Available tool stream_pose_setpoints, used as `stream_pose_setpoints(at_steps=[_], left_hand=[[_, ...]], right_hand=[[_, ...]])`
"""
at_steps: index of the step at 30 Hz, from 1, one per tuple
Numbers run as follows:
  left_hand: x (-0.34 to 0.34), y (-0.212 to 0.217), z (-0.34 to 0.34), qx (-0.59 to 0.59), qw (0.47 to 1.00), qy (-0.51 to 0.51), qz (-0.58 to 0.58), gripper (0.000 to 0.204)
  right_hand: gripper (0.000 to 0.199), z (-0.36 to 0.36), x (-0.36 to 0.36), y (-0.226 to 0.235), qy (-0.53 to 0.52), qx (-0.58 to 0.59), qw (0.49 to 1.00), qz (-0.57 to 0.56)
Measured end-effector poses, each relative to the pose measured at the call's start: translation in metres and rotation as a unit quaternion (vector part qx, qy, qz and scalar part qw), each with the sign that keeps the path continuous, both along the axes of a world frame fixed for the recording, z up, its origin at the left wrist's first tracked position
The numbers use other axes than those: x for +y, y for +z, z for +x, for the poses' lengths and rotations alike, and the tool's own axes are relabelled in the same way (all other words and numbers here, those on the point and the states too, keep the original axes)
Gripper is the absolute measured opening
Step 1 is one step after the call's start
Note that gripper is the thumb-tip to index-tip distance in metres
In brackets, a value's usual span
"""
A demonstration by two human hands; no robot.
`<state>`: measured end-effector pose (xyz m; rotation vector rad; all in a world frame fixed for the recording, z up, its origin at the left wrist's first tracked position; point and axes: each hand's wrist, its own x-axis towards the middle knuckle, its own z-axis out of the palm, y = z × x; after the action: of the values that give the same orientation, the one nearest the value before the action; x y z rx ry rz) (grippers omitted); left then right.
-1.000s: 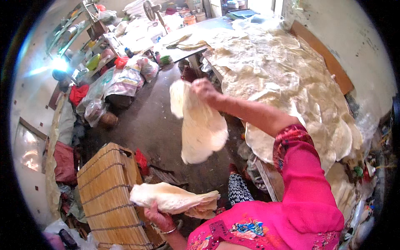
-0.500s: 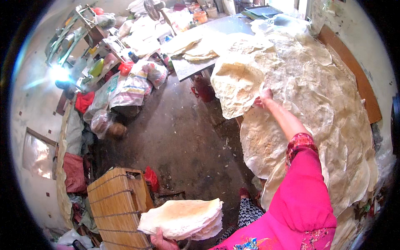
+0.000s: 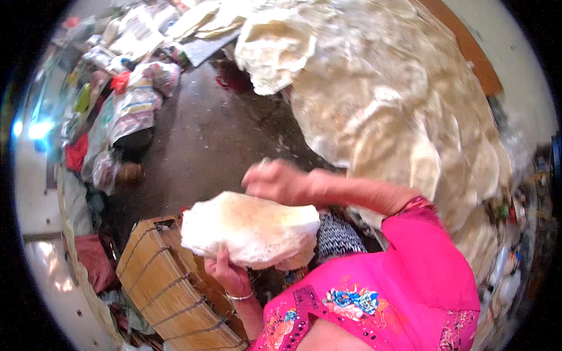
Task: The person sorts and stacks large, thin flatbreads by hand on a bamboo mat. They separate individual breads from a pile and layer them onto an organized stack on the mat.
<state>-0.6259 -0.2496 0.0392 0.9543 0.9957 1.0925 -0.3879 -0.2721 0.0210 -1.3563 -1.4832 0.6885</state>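
My left hand holds a stack of thin round flatbreads from below, level in front of my chest. My right hand hovers just above the stack's far edge, fingers loosely curled and blurred; nothing shows in it. A single pale flatbread lies at the near-left edge of a broad spread of overlapping flatbreads that covers the raised surface to my right. My pink sleeve fills the lower right.
A woven bamboo stool stands below my left hand. Dark bare floor runs ahead. Bags, bundles and bottles crowd the left wall. A wooden board edges the spread at far right.
My right hand has let go of the flatbread it carried, leaving it on the spread, and has drawn back to the stack. The stack has come up closer to me.
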Motion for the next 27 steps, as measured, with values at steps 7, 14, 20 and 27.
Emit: stream_pose_setpoints(at_steps=[7,14,20,27], left_hand=[[-0.025,-0.009,-0.059,-0.037,0.988,-0.149,-0.023,0.023],[-0.061,-0.02,-0.114,0.017,0.978,-0.204,-0.039,0.023],[-0.099,-0.015,-0.145,0.02,0.981,-0.183,-0.065,0.025],[-0.181,-0.008,-0.165,0.102,0.984,-0.14,-0.032,0.008]], right_hand=[[0.052,-0.179,-0.091,0.002,-0.103,-0.029,0.994,0.004],[0.048,-0.235,-0.137,0.002,-0.081,0.015,0.993,-0.081],[0.044,-0.249,-0.166,0.006,0.032,0.027,0.988,-0.148],[0.048,-0.259,-0.242,0.004,0.042,0.024,0.992,-0.12]])
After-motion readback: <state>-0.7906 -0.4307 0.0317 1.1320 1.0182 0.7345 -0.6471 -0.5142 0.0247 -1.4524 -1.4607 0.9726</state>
